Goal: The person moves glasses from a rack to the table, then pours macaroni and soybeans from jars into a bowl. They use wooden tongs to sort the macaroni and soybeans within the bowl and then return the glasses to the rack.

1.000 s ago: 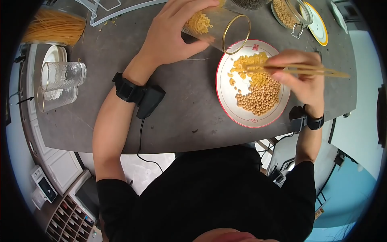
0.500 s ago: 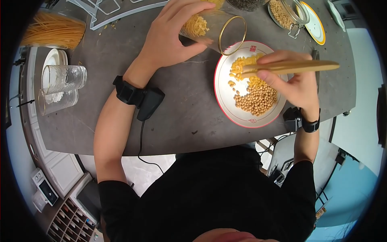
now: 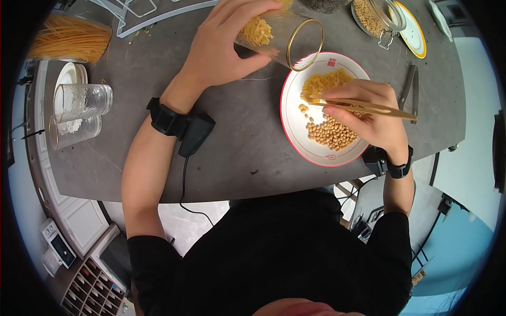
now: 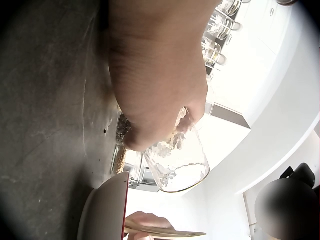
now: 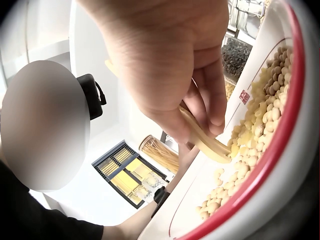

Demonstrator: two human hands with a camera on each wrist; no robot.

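My left hand (image 3: 221,50) grips a clear gold-rimmed glass (image 3: 284,38), tilted so its mouth faces the plate's far edge. Small yellow pasta pieces (image 3: 256,32) sit deep inside it. My right hand (image 3: 371,113) pinches wooden tongs (image 3: 392,110) over the white, red-rimmed plate (image 3: 294,124). On that plate lie yellow pasta pieces (image 3: 322,84) at the far side and soybeans (image 3: 332,134) nearer me. In the right wrist view, the tips of the tongs (image 5: 212,149) are down among the yellow pieces, next to the beans. Part of the pile is hidden under my right hand.
Behind the plate stand a clip-top jar of soybeans (image 3: 367,18) and a container of dark bits (image 3: 321,4). A yellow-rimmed plate (image 3: 415,36) and a V-shaped metal tool (image 3: 414,87) lie right. At left are spaghetti (image 3: 71,37), clear glasses (image 3: 87,100) and a white rack (image 3: 168,13).
My right hand has moved left and toward me with the tongs, further over the plate. The tongs have swung, their rear end now pointing nearer to me. My left hand holds almost still.
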